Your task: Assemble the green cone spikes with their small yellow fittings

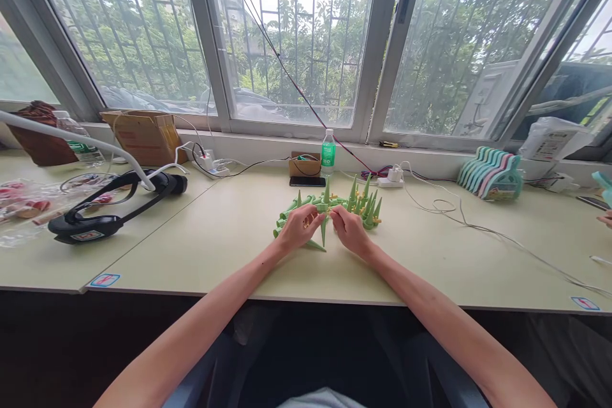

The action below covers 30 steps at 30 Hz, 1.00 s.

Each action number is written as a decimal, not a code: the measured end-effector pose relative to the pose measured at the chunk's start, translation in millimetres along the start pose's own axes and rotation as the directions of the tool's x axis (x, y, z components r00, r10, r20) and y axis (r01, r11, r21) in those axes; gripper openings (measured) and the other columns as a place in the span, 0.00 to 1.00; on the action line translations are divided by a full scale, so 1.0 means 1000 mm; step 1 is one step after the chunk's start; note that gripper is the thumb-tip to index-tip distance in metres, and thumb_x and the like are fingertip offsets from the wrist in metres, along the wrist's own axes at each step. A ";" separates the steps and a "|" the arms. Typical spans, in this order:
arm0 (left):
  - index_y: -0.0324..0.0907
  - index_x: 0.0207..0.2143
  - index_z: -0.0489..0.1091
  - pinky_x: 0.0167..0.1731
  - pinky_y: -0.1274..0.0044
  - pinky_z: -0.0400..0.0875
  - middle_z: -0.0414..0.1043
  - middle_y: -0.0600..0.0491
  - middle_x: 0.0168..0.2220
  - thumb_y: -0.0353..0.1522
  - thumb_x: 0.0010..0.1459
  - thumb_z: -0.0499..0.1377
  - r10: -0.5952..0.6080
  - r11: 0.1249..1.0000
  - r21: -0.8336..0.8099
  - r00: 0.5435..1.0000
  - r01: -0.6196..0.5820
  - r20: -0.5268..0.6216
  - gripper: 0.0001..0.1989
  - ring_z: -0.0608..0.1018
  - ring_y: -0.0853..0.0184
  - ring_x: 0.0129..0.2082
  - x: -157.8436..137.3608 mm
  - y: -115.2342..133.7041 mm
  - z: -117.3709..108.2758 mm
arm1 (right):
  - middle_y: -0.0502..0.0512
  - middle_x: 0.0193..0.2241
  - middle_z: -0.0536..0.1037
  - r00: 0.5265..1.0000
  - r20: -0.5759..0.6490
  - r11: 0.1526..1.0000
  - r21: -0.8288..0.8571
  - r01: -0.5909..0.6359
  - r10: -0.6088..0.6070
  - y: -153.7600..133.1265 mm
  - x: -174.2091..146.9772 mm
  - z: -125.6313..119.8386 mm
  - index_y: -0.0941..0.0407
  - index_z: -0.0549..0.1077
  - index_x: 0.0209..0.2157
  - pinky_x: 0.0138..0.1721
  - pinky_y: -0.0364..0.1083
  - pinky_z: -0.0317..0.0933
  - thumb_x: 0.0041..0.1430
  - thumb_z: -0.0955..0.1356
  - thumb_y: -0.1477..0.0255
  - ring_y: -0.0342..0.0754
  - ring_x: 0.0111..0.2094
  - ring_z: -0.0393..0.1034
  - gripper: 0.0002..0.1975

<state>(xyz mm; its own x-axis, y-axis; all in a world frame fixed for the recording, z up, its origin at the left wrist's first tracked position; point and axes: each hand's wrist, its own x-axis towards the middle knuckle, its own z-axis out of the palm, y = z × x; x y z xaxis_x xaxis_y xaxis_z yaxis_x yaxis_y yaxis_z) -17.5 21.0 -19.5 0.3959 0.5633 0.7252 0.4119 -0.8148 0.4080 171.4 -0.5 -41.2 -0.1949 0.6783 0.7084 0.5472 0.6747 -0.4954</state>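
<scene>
In front of me, my left hand (300, 227) is closed, its fingers pinching a pointed green plastic watering spike (324, 233) upright, tip downward. My right hand (350, 228) meets it from the other side, thumb and fingers pressed together on a small yellow valve (329, 209) at the spike's upper part. Several more green spikes with yellow pieces (367, 205) stand in a cluster just beyond my right hand. Loose green tubular pieces (282, 220) lie behind and beside my left hand, partly hidden by it. Another green spike (315, 245) lies flat below my left hand.
A water bottle (327, 152), a small cardboard box (305, 166) and a phone (307, 182) stand or lie behind the pieces. A black headset (90, 226) is at left, hangers (492, 173) at right. Cables (461, 220) cross the table (430, 268). Another person's hand (606, 219) shows far right.
</scene>
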 end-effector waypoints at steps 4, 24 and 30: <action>0.41 0.25 0.61 0.24 0.79 0.64 0.66 0.56 0.24 0.39 0.66 0.55 -0.003 1.000 -0.011 1.000 0.003 0.003 0.17 0.68 0.73 0.22 0.000 -0.001 0.001 | 0.45 0.20 0.63 1.000 -0.006 1.000 -0.011 0.020 -0.020 0.003 0.000 0.001 0.54 0.64 0.34 0.26 0.41 0.53 0.72 0.57 0.64 0.42 0.20 0.56 0.14; 0.41 0.26 0.64 0.23 0.80 0.66 0.67 0.55 0.24 0.38 0.64 0.56 0.003 0.999 -0.045 1.000 -0.003 0.011 0.15 0.70 0.72 0.22 0.000 0.002 -0.002 | 0.46 0.20 0.64 1.000 0.015 1.000 -0.025 -0.005 0.005 0.001 0.000 0.000 0.54 0.63 0.33 0.25 0.41 0.52 0.72 0.56 0.62 0.42 0.20 0.56 0.15; 0.41 0.26 0.63 0.22 0.80 0.66 0.67 0.56 0.24 0.37 0.63 0.58 0.017 0.999 -0.040 1.000 -0.017 -0.001 0.14 0.69 0.73 0.21 0.000 0.001 -0.001 | 0.46 0.20 0.64 1.000 0.019 1.000 -0.020 -0.009 0.010 0.000 0.000 -0.001 0.54 0.62 0.32 0.25 0.41 0.51 0.72 0.55 0.62 0.42 0.20 0.56 0.16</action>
<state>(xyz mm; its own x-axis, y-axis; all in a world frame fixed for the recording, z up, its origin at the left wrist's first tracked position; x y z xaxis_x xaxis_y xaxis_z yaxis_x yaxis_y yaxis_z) -17.9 19.5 -18.3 0.4020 0.5493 0.7326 0.3722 -0.8290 0.4173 172.1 -1.1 -41.0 -0.2054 0.6904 0.6937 0.5650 0.6624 -0.4920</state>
